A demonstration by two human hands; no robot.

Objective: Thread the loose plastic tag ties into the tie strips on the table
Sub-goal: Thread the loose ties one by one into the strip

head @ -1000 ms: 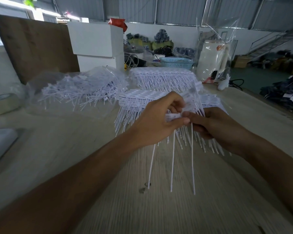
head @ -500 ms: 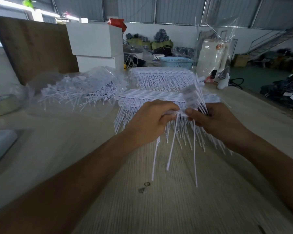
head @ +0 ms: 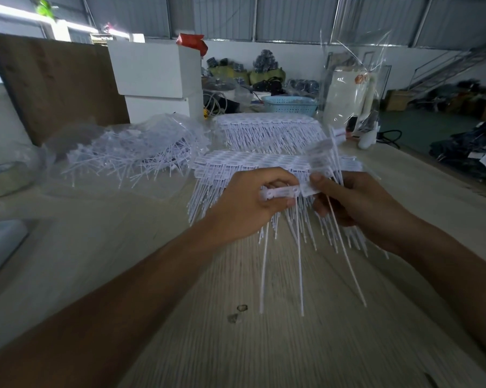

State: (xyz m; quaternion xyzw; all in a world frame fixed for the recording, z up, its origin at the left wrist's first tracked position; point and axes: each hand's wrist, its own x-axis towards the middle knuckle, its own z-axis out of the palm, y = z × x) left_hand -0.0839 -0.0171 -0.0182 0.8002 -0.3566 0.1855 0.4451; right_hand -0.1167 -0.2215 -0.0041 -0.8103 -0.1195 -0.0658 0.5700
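A short tie strip (head: pixel 281 191) is pinched by the left hand (head: pixel 247 203), and a tie (head: pixel 345 247) is pinched by the right hand (head: pixel 359 203). 2 stacks of strips (head: pixel 264 161) are laid on the pale wooden surface (head: pixel 264 345), but many loose ties (head: pixel 129 161) are left in a bag. A blue basket (head: pixel 291 105) and white boxes (head: pixel 157 77) are seen behind.

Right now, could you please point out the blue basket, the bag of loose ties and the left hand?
blue basket (head: pixel 291 106): head view, its perforated front wall.
bag of loose ties (head: pixel 129 152): head view, the middle of the heap.
left hand (head: pixel 247 204): head view, its back.
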